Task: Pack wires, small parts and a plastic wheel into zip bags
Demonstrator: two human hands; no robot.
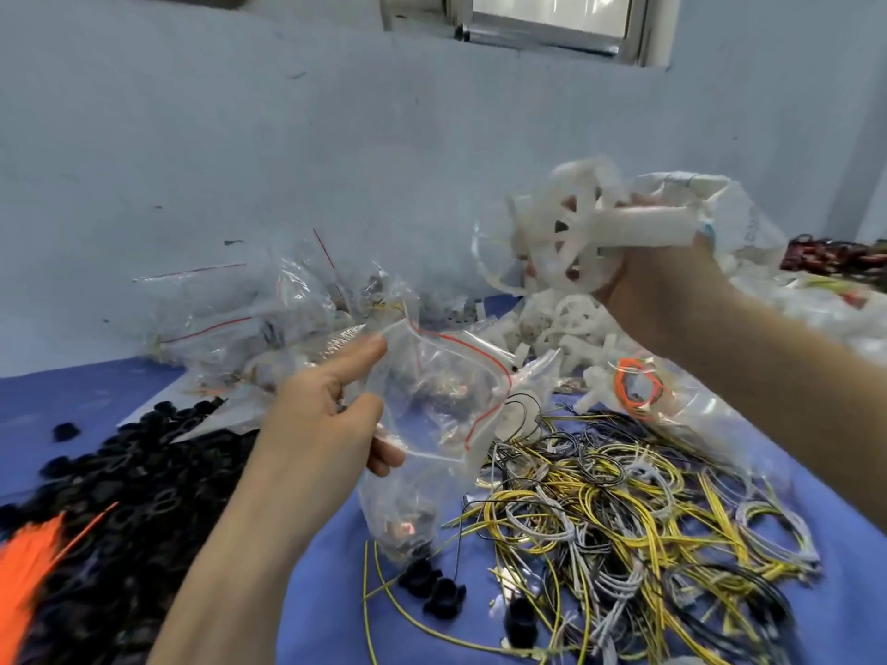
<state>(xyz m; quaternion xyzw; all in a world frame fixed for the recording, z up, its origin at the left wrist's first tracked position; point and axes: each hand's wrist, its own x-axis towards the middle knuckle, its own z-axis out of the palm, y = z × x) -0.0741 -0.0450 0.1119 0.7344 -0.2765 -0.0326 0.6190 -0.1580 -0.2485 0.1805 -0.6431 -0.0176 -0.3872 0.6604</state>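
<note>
My left hand (331, 415) pinches the open mouth of a clear zip bag (432, 424) with a red seal line; small parts lie in the bag's bottom. My right hand (643, 290) is raised at the right and grips a white plastic wheel (576, 232) with spokes and a thick stub axle. The wheel is above and to the right of the bag mouth, apart from it. A tangle of yellow, black and grey wires (624, 520) covers the blue table below.
Filled zip bags (240, 309) are piled at the back left. More white plastic wheels (566, 328) are heaped at the back centre beside a white sack (739, 223). Black plastic parts (129, 472) cover the left, with orange cable ties (29, 563) at the left edge.
</note>
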